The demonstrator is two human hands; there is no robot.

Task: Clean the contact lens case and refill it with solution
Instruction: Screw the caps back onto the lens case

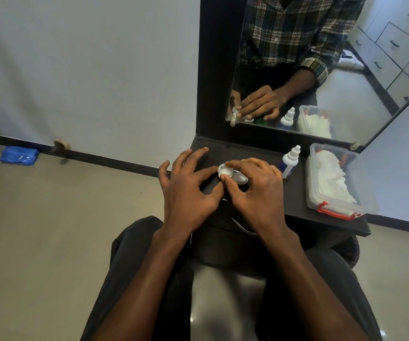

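On the dark tabletop (260,153), our right hand (255,190) pinches the lens case (230,174) to steady it; our left hand (188,185) rests loose beside it.

A dark shelf (260,153) carries three things — lens case (233,174), solution bottle (290,162), clear lidded box (333,180).

A dark shelf (321,212) juts from a black-framed mirror (321,70) on a pale grey wall (88,70). Left of the shelf, a dark skirting board (100,157) meets the beige tiled floor (38,230), where a blue cloth (18,155) lies. The mirror reflects white drawers (395,43).
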